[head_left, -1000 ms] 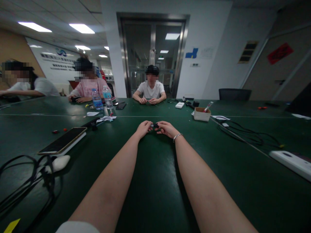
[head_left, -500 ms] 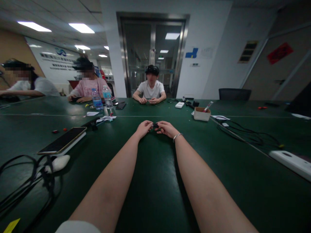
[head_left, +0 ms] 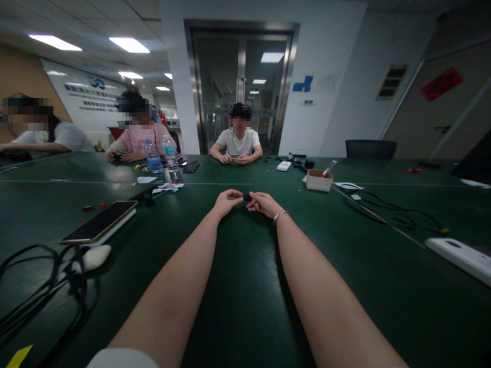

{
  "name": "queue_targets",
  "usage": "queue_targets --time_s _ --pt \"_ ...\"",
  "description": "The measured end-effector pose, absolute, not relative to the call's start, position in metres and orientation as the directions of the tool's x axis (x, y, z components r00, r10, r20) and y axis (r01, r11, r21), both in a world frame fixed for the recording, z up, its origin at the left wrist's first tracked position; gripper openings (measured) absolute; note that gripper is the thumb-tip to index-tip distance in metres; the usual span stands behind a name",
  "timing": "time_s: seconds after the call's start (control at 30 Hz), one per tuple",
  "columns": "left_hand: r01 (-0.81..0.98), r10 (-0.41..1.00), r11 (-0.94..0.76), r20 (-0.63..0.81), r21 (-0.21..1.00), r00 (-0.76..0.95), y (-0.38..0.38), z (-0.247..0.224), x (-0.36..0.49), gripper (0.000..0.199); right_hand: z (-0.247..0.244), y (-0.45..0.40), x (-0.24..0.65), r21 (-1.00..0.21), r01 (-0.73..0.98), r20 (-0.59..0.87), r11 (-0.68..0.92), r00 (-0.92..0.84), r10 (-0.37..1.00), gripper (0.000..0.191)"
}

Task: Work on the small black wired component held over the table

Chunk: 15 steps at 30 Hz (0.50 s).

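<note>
Both my arms stretch forward over the dark green table [head_left: 245, 286]. Between my hands is a small black object [head_left: 246, 198], too small and dark for me to tell its kind. My left hand [head_left: 227, 203] is closed, its thumb and fingertips pinching the object's left end. From the other side, my right hand [head_left: 264, 204] is closed on the right end, with its fingers bent. A silver bracelet [head_left: 280, 216] circles my right wrist. The fingers hide part of the object.
To the left lie a phone [head_left: 100, 221] on a white box, a white mouse-shaped object [head_left: 95, 257] and black cables [head_left: 30, 301]. Bottles [head_left: 170, 153] stand farther back. Toward the right are a small box [head_left: 319, 181] and a white power strip [head_left: 460, 258]. Three people sit across the table.
My left fingers have shifted slightly and look a little more stretched along the black object. My right fingers have moved slightly. Both hands stay in nearly the same place.
</note>
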<state>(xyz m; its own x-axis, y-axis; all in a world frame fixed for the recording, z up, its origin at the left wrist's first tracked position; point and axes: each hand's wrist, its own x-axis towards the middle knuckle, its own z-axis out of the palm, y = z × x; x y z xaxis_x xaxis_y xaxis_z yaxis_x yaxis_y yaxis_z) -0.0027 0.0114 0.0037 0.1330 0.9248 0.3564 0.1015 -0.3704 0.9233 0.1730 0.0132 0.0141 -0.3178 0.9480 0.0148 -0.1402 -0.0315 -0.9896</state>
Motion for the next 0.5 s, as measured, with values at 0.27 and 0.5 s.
queue_targets --time_s 0.27,0.5 --pt "0.139 0.967 -0.241 0.227 0.960 0.111 0.0140 0.0038 0.0027 0.020 0.0142 0.0122 0.1735 -0.993 -0.119 0.027 -0.014 -0.339 0.940 0.016" --pt "0.142 0.967 -0.248 0.235 0.958 0.102 0.0147 0.0018 0.0007 0.022 0.0156 0.0114 0.1731 -0.993 -0.112 0.021 -0.019 -0.345 0.938 0.015"
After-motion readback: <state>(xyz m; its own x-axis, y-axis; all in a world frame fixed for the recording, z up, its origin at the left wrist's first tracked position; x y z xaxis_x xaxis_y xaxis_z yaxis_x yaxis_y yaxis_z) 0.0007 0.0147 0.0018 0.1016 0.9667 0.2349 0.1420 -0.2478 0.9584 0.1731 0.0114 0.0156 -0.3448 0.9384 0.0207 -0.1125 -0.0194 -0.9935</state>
